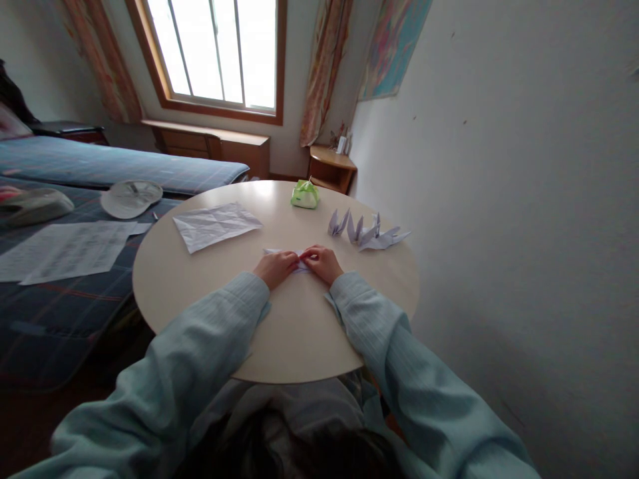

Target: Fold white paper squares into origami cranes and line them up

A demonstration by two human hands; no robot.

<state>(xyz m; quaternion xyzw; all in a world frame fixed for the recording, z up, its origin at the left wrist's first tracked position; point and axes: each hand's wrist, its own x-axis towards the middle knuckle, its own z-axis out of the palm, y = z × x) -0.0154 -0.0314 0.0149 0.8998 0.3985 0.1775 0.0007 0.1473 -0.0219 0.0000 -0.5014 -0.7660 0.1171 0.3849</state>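
Observation:
A small piece of folded white paper (302, 268) lies on the round table in front of me, mostly covered by my fingers. My left hand (277, 268) is closed on its left part, fingers pressed together. From the other side, my right hand (323, 263) pinches the paper near its middle, with the fingertips of both hands almost meeting. To the right stand several folded paper cranes (369, 234) in a row. A creased sheet of white paper (217, 225) lies flat at the table's left.
A green packet of tissues (304, 194) sits at the far edge of the round table (294, 332). Left of it, a bed (74, 299) carries printed sheets (64, 249) and a white cap (131, 199). A wall (499, 233) rises close on the right.

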